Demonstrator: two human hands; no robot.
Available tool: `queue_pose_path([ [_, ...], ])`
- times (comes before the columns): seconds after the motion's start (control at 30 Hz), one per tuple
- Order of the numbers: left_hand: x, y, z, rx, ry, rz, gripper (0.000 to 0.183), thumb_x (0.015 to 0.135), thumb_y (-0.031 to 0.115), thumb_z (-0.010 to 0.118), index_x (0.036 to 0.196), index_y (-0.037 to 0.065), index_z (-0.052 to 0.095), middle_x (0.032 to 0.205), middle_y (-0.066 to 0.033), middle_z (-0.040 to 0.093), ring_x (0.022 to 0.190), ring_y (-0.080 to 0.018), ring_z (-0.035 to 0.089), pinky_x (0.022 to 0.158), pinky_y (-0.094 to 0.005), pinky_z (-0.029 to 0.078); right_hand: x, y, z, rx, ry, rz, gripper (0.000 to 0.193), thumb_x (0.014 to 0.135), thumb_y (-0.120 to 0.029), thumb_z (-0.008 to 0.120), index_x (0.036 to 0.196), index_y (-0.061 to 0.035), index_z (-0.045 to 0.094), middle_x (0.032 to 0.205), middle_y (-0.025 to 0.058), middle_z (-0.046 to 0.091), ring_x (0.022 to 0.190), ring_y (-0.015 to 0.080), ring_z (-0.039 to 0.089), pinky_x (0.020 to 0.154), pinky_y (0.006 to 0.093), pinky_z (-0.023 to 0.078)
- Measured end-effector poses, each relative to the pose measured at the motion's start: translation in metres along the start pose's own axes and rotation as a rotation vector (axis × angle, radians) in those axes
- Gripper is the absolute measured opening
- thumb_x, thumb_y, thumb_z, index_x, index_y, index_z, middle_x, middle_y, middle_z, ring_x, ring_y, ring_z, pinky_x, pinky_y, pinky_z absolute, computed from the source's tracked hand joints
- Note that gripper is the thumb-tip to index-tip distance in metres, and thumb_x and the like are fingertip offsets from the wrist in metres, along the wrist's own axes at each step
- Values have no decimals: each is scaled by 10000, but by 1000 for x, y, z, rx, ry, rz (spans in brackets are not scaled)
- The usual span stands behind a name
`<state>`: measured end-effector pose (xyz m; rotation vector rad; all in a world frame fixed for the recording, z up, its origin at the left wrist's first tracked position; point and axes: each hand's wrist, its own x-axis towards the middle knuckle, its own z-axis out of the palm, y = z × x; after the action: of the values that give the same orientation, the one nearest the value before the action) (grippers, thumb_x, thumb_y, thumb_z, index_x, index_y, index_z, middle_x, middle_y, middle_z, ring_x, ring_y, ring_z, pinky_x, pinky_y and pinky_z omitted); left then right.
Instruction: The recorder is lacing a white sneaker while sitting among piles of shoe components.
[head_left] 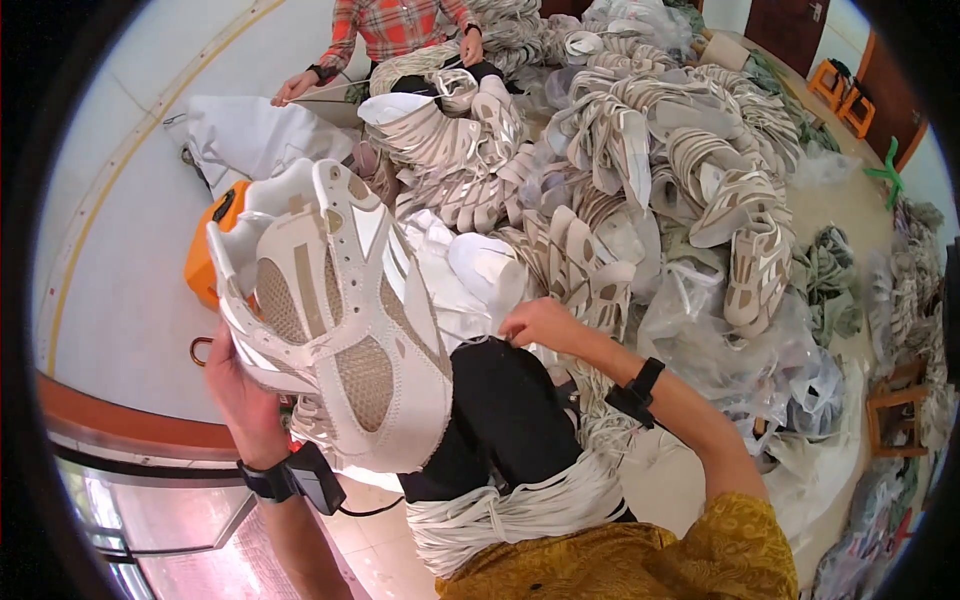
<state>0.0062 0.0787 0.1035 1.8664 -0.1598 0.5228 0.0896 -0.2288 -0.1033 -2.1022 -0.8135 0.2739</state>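
My left hand is closed around the side of a white and beige sneaker upper, held up on the left with its toe toward me. Mesh panels and rows of eyelets show on it. A short piece of lace seems to cross its lowest eyelets. Beyond my knee, my right hand is closed, fingertips pinched on a thin pale strand that looks like a shoelace; its far end is hard to make out. A thick bundle of white shoelaces lies across my lap, over black trousers.
Ahead and to the right, stacked shoe uppers form a large heap with clear plastic bags. Another person in a plaid shirt sits at the far side, hands apart. An orange object stands behind the held upper. Wooden stool at right.
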Motion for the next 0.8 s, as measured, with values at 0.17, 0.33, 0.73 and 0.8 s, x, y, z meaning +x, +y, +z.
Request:
queue_pose_path([
  [0.17, 15, -10, 0, -778, 69, -238, 327, 905, 118, 380, 1169, -75, 406, 1114, -134, 514, 1001, -194, 520, 891, -323, 430, 35, 3, 27, 382, 186, -31, 391, 560, -111, 671, 941, -43, 607, 855, 79, 610, 760, 169, 566, 683, 285, 441],
  [0.33, 20, 1, 12, -82, 44, 1, 340, 891, 121, 436, 1185, -49, 422, 1102, -73, 515, 972, -124, 503, 856, -259, 418, 66, -61, 49, 623, 24, -112, 206, 591, -96, 657, 762, 14, 620, 652, 52, 587, 620, 105, 535, 590, 248, 424],
  [0.73, 47, -6, 15, 189, 28, 114, 484, 772, 165, 565, 1175, -68, 433, 1128, -99, 516, 1024, -149, 481, 892, -261, 352, 112, -94, 55, 1141, -56, -52, 135, 650, -50, 634, 726, 59, 613, 584, 74, 589, 491, 124, 545, 490, 211, 429],
  [0.8, 53, -12, 10, 151, 59, 59, 487, 767, 165, 569, 1174, -65, 432, 1119, -101, 518, 1017, -150, 486, 884, -253, 358, 95, -95, 25, 949, 169, -150, 137, 684, -46, 593, 750, 73, 613, 567, 83, 580, 482, 110, 544, 465, 218, 426],
])
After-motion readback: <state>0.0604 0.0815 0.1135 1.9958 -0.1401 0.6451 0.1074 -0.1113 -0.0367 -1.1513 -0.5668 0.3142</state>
